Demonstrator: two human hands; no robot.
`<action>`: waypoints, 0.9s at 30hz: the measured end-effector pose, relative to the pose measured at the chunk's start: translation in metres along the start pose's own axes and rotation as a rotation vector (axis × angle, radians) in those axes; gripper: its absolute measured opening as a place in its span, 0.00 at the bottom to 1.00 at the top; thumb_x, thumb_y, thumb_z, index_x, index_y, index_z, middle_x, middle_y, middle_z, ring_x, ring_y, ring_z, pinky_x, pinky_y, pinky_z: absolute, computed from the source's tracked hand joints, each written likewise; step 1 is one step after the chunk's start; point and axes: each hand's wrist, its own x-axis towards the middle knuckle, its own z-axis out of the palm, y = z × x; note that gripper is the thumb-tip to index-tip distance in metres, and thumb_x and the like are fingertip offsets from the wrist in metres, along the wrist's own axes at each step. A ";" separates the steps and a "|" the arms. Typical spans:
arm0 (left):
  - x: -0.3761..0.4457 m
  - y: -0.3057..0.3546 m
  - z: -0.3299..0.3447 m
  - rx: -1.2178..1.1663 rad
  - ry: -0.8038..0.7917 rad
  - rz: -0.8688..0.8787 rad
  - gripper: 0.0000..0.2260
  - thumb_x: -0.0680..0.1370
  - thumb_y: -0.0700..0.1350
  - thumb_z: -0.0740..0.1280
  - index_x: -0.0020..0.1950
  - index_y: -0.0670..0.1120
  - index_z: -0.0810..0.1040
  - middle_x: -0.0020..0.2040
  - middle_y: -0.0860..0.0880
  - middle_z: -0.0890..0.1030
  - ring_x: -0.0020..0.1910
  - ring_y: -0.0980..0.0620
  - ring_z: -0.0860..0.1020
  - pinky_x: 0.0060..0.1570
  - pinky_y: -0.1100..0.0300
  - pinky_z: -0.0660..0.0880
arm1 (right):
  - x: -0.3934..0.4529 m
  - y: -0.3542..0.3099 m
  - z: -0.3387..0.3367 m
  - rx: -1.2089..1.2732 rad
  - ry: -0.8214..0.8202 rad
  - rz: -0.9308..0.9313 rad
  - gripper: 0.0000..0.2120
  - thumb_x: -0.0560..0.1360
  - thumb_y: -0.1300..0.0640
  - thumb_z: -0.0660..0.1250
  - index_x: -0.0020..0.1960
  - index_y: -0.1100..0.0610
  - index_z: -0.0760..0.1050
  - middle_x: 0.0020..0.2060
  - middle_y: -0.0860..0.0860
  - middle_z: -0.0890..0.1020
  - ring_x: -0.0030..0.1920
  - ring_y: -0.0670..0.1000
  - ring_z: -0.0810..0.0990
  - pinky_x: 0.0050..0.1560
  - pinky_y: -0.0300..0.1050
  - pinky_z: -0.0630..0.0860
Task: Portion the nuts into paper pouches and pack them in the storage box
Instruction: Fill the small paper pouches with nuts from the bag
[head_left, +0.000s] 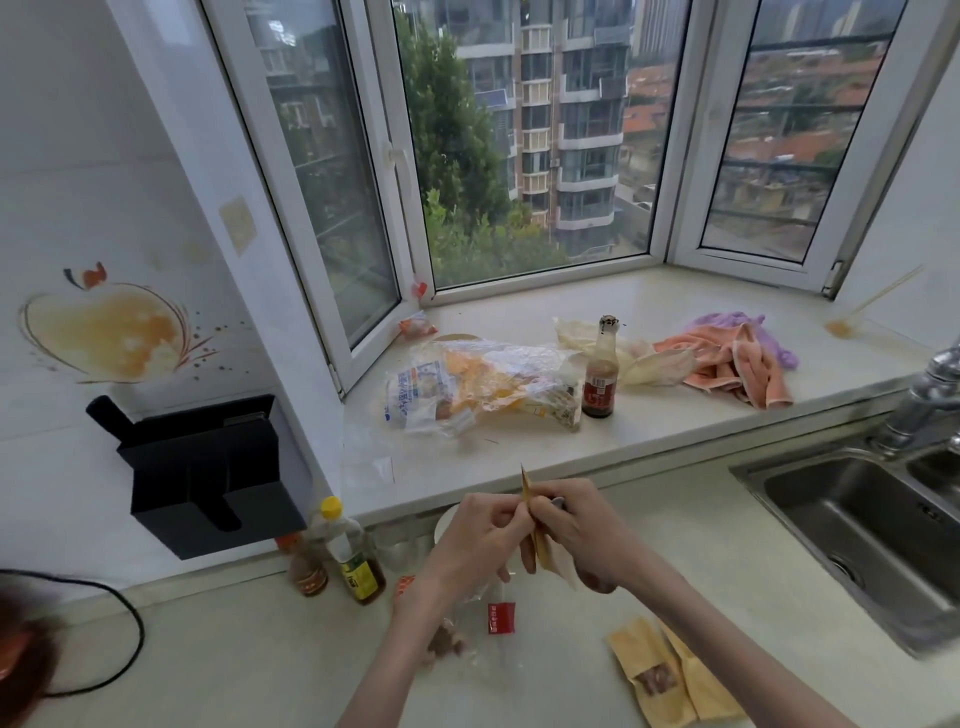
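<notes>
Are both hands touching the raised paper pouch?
Touching. The head view shows left hand and right hand pinching the paper pouch between them.

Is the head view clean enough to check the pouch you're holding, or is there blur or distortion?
Head view: soft daylight, no glare; wide-angle bends the window frames; the paper pouch, pinched between left hand and right hand, is edge-on and slightly soft; the filled pouches are blurry.
</notes>
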 end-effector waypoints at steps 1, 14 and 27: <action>0.000 0.000 -0.002 -0.025 -0.009 -0.005 0.12 0.79 0.54 0.62 0.41 0.56 0.84 0.29 0.53 0.80 0.27 0.55 0.78 0.24 0.63 0.74 | 0.001 0.000 0.002 0.019 -0.001 0.000 0.13 0.76 0.56 0.59 0.42 0.62 0.80 0.29 0.47 0.78 0.29 0.41 0.73 0.32 0.32 0.68; 0.000 -0.012 0.004 0.200 0.208 -0.005 0.16 0.69 0.54 0.70 0.22 0.53 0.73 0.19 0.57 0.70 0.20 0.58 0.66 0.27 0.68 0.63 | 0.003 0.002 0.005 -0.245 0.052 -0.034 0.11 0.70 0.57 0.60 0.29 0.57 0.69 0.24 0.47 0.69 0.26 0.45 0.63 0.29 0.44 0.62; -0.009 -0.015 0.013 0.389 0.120 -0.030 0.14 0.76 0.65 0.59 0.57 0.60 0.66 0.43 0.57 0.80 0.32 0.57 0.81 0.35 0.55 0.80 | -0.001 0.013 0.005 -0.346 -0.001 0.032 0.14 0.74 0.54 0.61 0.30 0.57 0.72 0.26 0.48 0.73 0.27 0.44 0.66 0.30 0.41 0.65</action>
